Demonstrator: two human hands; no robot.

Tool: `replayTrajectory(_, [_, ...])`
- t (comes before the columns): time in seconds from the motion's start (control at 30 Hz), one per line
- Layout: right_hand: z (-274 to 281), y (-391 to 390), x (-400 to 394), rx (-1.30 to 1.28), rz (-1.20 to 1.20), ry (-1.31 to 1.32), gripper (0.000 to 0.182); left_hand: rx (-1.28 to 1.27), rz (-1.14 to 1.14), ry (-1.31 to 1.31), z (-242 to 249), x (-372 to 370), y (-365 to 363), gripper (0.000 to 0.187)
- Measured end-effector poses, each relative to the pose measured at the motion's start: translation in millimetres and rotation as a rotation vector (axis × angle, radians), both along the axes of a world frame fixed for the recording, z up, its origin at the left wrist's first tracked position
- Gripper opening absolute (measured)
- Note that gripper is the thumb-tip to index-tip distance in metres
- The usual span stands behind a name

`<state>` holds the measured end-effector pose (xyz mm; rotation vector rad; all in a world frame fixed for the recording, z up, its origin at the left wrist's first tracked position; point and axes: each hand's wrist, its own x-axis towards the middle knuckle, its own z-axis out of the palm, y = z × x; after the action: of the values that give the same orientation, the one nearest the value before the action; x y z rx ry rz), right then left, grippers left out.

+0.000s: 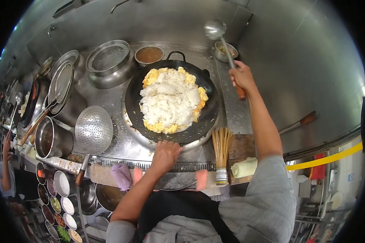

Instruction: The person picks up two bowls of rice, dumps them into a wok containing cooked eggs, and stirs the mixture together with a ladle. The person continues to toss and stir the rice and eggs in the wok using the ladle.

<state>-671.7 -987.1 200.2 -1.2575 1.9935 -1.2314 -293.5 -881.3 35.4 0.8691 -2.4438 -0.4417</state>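
Observation:
White rice (170,97) lies over yellow egg (200,104) in a black wok (136,109) on the stove. My left hand (166,156) is closed at the wok's near edge; a handle under the fingers is mostly hidden. My right hand (242,77) grips the wooden handle of a metal ladle (215,29), its bowl raised near the back wall, above and beyond a small metal bowl (226,52). The ladle does not touch the wok.
A bamboo brush (222,152) stands right of the wok's near edge. At left are a perforated skimmer (94,129), pots (53,137) and ingredient bowls (62,183). A pan of brown liquid (149,55) sits behind. Another person's arm (6,162) shows far left.

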Motion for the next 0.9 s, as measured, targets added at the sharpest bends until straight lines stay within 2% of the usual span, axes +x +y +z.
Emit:
replayTrajectory(0.1, [5, -26, 51, -0.007, 0.172, -0.229, 0.062, 0.011, -0.003, -0.006, -1, -1, 0, 0.025])
replayTrajectory(0.17, [-2, -57, 84, -0.02, 0.296, -0.374, 0.054, 0.006, -0.003, 0.021, -2, -1, -1, 0.025])
replayTrajectory(0.3, [-13, -117, 166, 0.027, 0.456, -0.394, 0.031, 0.01, -0.007, 0.032, -1, 0, -1, 0.023])
replayTrajectory(0.4, [-36, -168, 221, 0.078, 0.544, -0.25, 0.036, -0.007, -0.01, 0.061, -3, 0, -1, 0.022])
replayTrajectory(0.5, [-58, -208, 276, 0.021, 0.505, 0.079, 0.023, -0.02, 0.0, 0.082, -3, 1, -1, 0.02])
replayTrajectory(0.6, [-76, -231, 322, 0.004, 0.459, 0.53, 0.024, 0.031, 0.005, 0.059, 0, 1, 0, 0.014])
replayTrajectory(0.7, [-77, -250, 353, 0.319, 0.544, 0.433, 0.021, -0.057, -0.01, 0.037, 2, 3, -1, 0.02])
replayTrajectory(0.8, [-109, -295, 357, 0.343, 0.609, -0.328, 0.012, -0.047, 0.007, 0.059, 3, 3, -1, 0.021])
replayTrajectory(0.9, [-104, -302, 331, 0.406, 0.648, -1.386, 0.01, -0.034, -0.002, 0.114, 3, 3, -1, 0.022])
